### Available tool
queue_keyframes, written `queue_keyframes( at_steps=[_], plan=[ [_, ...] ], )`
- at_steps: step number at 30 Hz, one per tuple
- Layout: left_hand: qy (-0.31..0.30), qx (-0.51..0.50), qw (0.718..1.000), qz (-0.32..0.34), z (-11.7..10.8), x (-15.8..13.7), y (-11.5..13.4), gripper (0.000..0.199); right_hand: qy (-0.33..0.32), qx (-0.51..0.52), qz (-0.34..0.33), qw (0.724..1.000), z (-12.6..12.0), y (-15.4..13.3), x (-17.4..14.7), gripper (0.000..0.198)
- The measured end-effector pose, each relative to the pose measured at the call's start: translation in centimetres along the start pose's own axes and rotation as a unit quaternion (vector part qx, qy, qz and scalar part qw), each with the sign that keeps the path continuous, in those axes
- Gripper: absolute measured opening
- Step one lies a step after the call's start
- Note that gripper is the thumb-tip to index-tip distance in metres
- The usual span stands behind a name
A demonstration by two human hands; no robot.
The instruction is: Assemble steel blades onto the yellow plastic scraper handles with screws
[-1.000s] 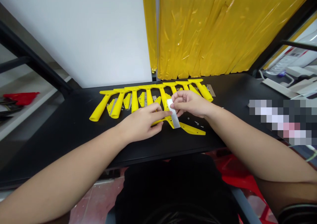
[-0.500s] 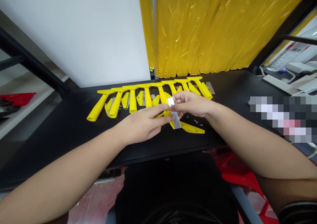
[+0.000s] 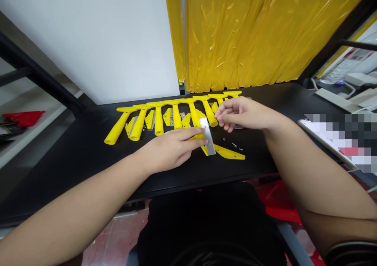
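Observation:
My left hand (image 3: pixel 179 145) is closed around a yellow plastic scraper (image 3: pixel 203 150), its fingers pressing a flat silver metal blade (image 3: pixel 210 143) against it. Most of the scraper is hidden behind the hand and blade. To the right of the blade and above it, my right hand (image 3: pixel 240 113) is apart from the piece, its thumb and fingertips pinched together. Whether a small part sits in that pinch cannot be made out. A loose yellow cover plate (image 3: pixel 231 153) lies on the black table just right of the blade, and several small screws and nuts (image 3: pixel 235 144) are scattered behind it.
A row of yellow T-shaped handles (image 3: pixel 159 119) stretches along the back of the black table (image 3: pixel 97 172), with small yellow plates (image 3: pixel 149 120) and metal blades between them. A pixelated flat device (image 3: pixel 338 140) is at the right. Yellow plastic sheeting (image 3: pixel 250 38) hangs behind.
My right hand has come off the metal blade and moved right and slightly up, its fingers still pinched. My left hand has stayed in place on the scraper, and more of the blade shows.

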State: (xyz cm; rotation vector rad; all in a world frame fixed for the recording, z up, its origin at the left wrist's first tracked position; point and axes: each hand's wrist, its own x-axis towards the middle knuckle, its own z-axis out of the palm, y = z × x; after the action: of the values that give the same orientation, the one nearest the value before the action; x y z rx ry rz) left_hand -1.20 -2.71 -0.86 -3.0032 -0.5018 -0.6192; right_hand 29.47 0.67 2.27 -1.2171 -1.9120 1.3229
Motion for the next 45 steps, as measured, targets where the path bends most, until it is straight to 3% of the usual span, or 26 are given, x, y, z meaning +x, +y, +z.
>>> queue_keyframes(
  at_steps=[4,7,11,14,19,25,28,32,34,39,45],
  plan=[
    [-0.011,0.005,1.000,-0.022,-0.1,0.1,0.0,0.043,-0.096,-0.180,-0.001,0.979,-1.4,0.0,-1.0,0.032],
    [-0.016,0.015,0.999,-0.041,-0.2,0.1,0.0,0.042,-0.169,-0.272,0.033,0.947,0.0,-0.7,-1.3,0.034],
    [-0.019,0.029,0.998,-0.054,-0.3,0.1,-0.1,0.041,-0.169,-0.377,0.048,0.910,2.9,-2.0,-1.6,0.035],
    [-0.022,0.036,0.997,-0.058,-0.4,0.0,-0.1,0.041,-0.163,-0.401,0.046,0.900,4.1,-2.3,-1.9,0.031],
    [-0.020,0.038,0.997,-0.061,-0.5,-0.1,-0.2,0.041,-0.147,-0.352,0.023,0.924,4.0,-1.5,-2.2,0.012],
    [-0.003,0.029,0.998,-0.060,-0.6,0.0,-0.3,0.038,-0.109,-0.295,0.014,0.949,2.2,-1.3,-2.4,0.011],
    [-0.003,0.019,0.998,-0.060,-0.7,0.0,-0.3,0.038,-0.050,-0.245,-0.005,0.968,0.7,-0.9,-2.3,0.024],
    [-0.013,0.010,0.998,-0.058,-0.6,0.0,-0.3,0.038,-0.014,-0.081,-0.037,0.996,-0.5,-0.4,-2.1,0.057],
    [-0.016,0.007,0.998,-0.057,-0.6,0.1,-0.3,0.038,-0.019,-0.005,-0.048,0.999,-0.5,-0.4,-1.9,0.063],
    [-0.004,-0.001,0.999,-0.046,-0.4,0.2,-0.3,0.037,0.067,0.104,-0.045,0.991,0.2,-0.1,-0.8,0.043],
    [-0.007,-0.004,0.998,-0.059,-0.5,0.1,-0.3,0.038,0.111,0.113,-0.046,0.986,1.6,0.6,0.6,0.059]
  ],
)
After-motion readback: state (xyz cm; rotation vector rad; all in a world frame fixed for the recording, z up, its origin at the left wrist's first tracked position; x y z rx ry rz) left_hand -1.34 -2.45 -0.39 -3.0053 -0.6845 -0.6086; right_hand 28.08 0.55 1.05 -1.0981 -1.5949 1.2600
